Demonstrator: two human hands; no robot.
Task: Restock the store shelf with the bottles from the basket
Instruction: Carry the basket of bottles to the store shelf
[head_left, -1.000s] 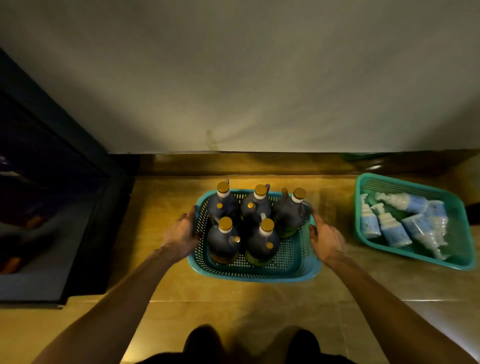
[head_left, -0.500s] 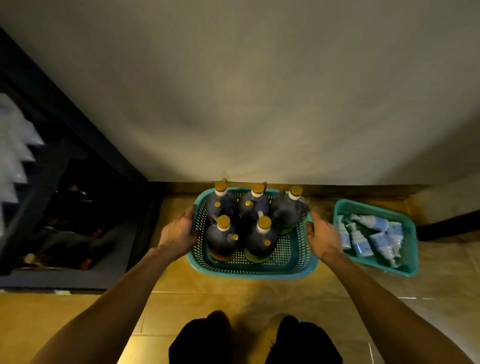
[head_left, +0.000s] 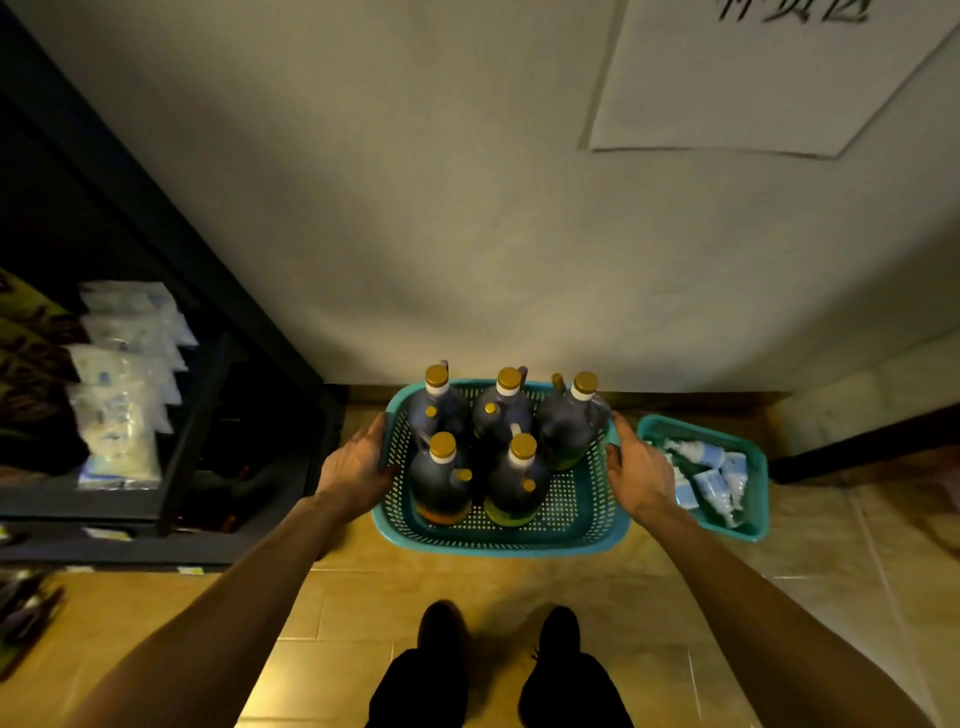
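The left hand (head_left: 358, 462) and right hand (head_left: 636, 467) are gripping opposite rims of a teal basket (head_left: 498, 535) above the tiled floor (head_left: 519, 587), carrying five upright dark bottles (head_left: 441, 480). A dark shelf (head_left: 171, 364) is standing left; a second basket (head_left: 756, 499) is lying right.

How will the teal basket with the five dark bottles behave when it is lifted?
The basket probably feels heavy: five large bottles fill it. Its perforated plastic walls may flex. The tall upright bottles could tip if it tilts, so the left hand and right hand gripping opposite rims help.
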